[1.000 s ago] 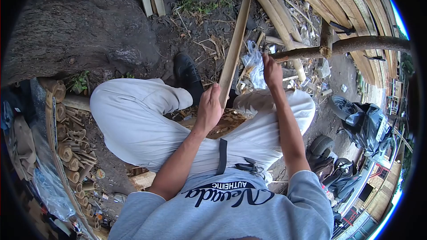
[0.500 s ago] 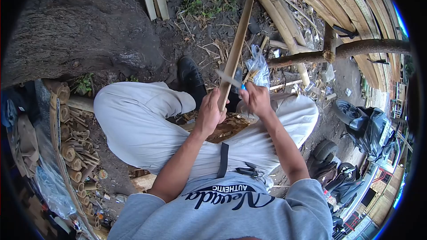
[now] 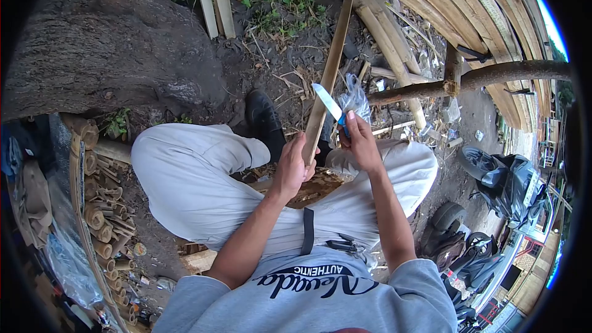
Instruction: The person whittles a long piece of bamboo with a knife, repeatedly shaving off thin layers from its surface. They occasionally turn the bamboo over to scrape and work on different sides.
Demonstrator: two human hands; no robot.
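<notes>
My left hand is wrapped round the near end of a long bamboo strip, which slants up and away from my lap. In my right hand is a knife with a pale blade and a blue handle. Its blade points up and to the left, overlapping the strip in this view. The fingers hide most of the handle. Beyond the right hand lies a clear plastic bag on the ground.
A thick tree trunk stands at the left, above a stack of cut bamboo. Long bamboo slats lean at the upper right, near a horizontal branch. Motorbikes are parked on the right.
The knife in my right hand has turned, its blade now angled more steeply upward with its flat side showing. My left hand keeps its hold on the bamboo strip.
</notes>
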